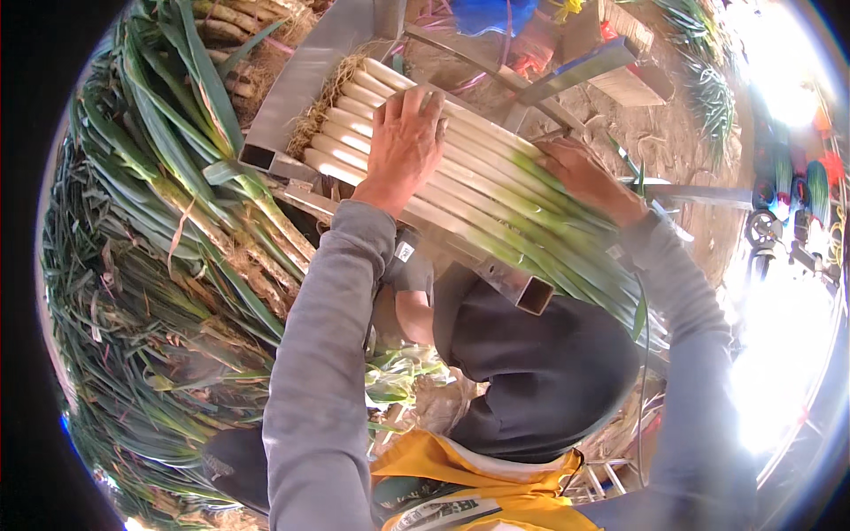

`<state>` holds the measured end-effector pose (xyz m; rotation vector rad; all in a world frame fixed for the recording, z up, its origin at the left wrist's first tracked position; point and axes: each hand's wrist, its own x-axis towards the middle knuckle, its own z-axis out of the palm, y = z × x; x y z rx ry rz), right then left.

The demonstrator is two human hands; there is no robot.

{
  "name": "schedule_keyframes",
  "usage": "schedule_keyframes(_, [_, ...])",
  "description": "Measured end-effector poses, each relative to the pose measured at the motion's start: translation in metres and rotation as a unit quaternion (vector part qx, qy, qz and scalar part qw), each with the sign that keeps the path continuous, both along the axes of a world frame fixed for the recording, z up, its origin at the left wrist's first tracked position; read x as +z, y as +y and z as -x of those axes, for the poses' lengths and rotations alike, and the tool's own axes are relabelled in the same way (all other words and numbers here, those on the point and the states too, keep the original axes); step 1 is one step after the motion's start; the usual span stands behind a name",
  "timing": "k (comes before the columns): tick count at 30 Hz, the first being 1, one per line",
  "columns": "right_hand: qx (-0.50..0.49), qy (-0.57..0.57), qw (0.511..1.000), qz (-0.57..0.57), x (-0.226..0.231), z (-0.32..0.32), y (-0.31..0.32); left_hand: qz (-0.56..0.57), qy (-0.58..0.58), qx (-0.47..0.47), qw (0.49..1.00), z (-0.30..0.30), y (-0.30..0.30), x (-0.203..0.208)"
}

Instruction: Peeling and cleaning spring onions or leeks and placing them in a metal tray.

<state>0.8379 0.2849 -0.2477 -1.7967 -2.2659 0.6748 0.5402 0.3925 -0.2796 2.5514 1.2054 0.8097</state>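
A flat row of several green onions [482,164] lies across a metal frame, white stems side by side, with stringy roots [323,106] at the upper left and green leaves toward the lower right. My left hand [403,142] rests palm down on the white stems near the roots, its fingers laid over them and slightly apart. At the far edge of the row, my right hand [589,173] is curled against the stalks where white turns to green; its fingertips are partly hidden. The leaf ends blur near my right sleeve.
The metal frame [509,288] has square-tube ends sticking out near my knee [540,363]. Heaped green onions [168,292] fill the left side. Beyond the frame are a cardboard box [624,66], a blue plastic bag [496,16] and bare soil.
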Motion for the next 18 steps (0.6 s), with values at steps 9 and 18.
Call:
schedule_keyframes(9, [-0.065, -0.04, 0.997, 0.034, 0.06, 0.02, -0.029, 0.019, 0.009, 0.005, 1.0, 0.006, 0.001, -0.001])
schedule_keyframes(18, [0.04, -0.262, 0.963, -0.049, 0.031, -0.016, -0.071, -0.017, 0.005, 0.0, 1.0, 0.001, -0.006, -0.003])
